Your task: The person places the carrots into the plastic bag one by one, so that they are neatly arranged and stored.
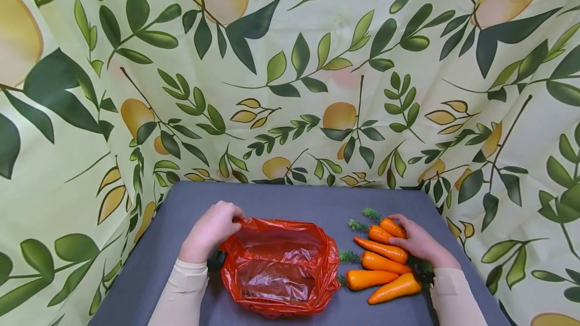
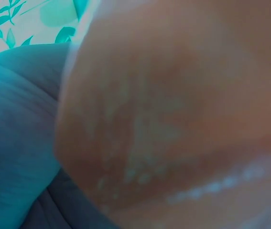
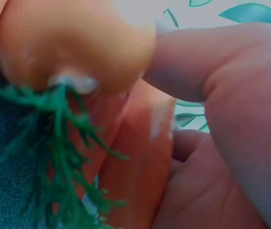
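Note:
A red plastic bag (image 1: 278, 311) sits on the table with its mouth spread wide, facing up. My left hand (image 1: 217, 225) grips the far left part of its rim between thumb and fingers. To the right of the bag, several orange carrots lie in a loose row, some with green leafy tops. My right hand (image 1: 419, 240) reaches over the farthest carrot (image 1: 392, 227) and the one beside it (image 1: 379, 234), thumb on the nearer side and fingers on the far side. In the right wrist view, the thumb presses a carrot (image 3: 78, 43) with a green top (image 3: 61, 138).
A dark grey table (image 1: 290, 199) carries the bag and carrots. The nearest carrot (image 1: 395, 288) lies by the right wrist. Fabric printed with leaves and fruit (image 1: 290, 125) hangs behind the table and along both sides. A blurred reddish-brown surface (image 2: 173, 119) fills most of the left wrist view.

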Available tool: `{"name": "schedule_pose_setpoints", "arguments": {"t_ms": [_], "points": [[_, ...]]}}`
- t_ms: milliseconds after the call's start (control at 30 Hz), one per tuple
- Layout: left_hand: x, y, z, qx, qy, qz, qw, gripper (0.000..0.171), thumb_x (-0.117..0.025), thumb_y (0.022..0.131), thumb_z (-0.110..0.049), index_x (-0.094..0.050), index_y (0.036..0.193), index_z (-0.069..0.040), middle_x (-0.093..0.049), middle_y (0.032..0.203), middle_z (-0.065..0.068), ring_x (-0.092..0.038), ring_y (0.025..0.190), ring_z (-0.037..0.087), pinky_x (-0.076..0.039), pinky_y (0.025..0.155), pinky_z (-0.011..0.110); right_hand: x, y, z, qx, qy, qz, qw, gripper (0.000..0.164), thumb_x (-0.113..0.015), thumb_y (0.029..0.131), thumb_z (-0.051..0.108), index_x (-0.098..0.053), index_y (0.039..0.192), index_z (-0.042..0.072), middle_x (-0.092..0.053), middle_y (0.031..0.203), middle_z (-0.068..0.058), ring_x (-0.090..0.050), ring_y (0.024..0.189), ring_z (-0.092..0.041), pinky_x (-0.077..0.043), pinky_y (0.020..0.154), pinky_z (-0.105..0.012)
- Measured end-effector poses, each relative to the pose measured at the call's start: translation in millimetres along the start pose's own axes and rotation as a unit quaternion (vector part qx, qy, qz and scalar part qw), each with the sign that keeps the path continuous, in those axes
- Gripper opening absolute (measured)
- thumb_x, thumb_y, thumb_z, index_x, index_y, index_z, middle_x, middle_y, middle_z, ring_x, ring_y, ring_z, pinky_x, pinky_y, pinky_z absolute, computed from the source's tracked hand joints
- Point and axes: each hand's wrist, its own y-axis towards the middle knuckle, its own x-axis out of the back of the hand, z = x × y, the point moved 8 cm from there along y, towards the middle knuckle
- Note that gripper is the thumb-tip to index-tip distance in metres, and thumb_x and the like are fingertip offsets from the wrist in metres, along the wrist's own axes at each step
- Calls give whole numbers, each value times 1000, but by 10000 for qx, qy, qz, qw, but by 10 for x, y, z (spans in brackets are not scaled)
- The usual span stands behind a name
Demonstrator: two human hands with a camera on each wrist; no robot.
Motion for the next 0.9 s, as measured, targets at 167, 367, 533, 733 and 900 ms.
{"name": "schedule_pose_setpoints", "arguments": {"t_ms": [167, 367, 533, 733, 900], "points": [[-24, -29, 34, 70, -19, 18, 10000, 14, -79, 94, -1, -86, 92, -13, -79, 89, 3, -62, 66, 13, -58, 59, 27, 5, -25, -18, -159, 14, -40, 9999, 58, -83, 101, 20, -55, 148, 5, -74, 124, -17, -68, 105, -29, -57, 96, -55], [-49, -58, 72, 144, -77, 78, 9998, 13, -80, 94, -2, -86, 92, -13, -80, 90, 3, -63, 66, 13, -59, 59, 27, 34, -68, -3, -281, -44, -179, 9994, 58, -82, 102, 25, -55, 149, 4, -73, 128, -21, -69, 105, -31, -57, 94, -54], [-41, 15, 96, 68, -109, 26, 9999, 13, -79, 94, -3, -86, 92, -13, -80, 90, 3, -64, 67, 12, -59, 60, 28, 203, -93, 85, -304, -35, -406, 9987, 61, -81, 104, 29, -53, 152, 5, -72, 126, -22, -67, 99, -29, -56, 85, -46], [-14, 159, 146, -212, -536, -175, 9982, 14, -76, 94, -3, -86, 93, -13, -79, 89, 4, -64, 68, 12, -60, 61, 28, 483, -167, 320, -210, 162, -767, 9967, 65, -77, 107, 32, -47, 160, 11, -71, 130, -23, -66, 98, -24, -53, 77, -34], [-32, 193, 246, -228, -910, -254, 9953, 10, -79, 92, -6, -86, 92, -12, -80, 88, 2, -66, 70, 12, -61, 62, 28, 667, -241, 676, 124, 459, -1108, 9927, 64, -77, 107, 30, -48, 162, 16, -70, 139, -23, -66, 101, -3, -56, 78, -23]]}}
